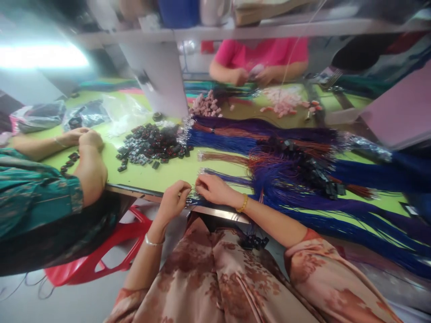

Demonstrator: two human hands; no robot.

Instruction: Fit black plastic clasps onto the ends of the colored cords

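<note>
My left hand [173, 199] and my right hand [213, 188] meet at the near edge of the green table [168, 172]. Both are closed in a pinch on the silver-tipped ends of a bundle of blue wires [229, 177] that runs off to the right. What sits between the fingertips is too small to make out. A heap of small black connectors [151, 146] lies just beyond my left hand. More blue, purple and orange wire bundles [286, 152] spread across the right half of the table. A few black connectors [254, 242] rest on my lap.
A person in a teal sleeve [40, 195] works at the left with hands near black parts. A person in pink [262, 60] sits across, beside pink pieces [283, 101]. A red plastic stool [101, 255] stands at lower left. A grey post [161, 72] rises from mid-table under a shelf.
</note>
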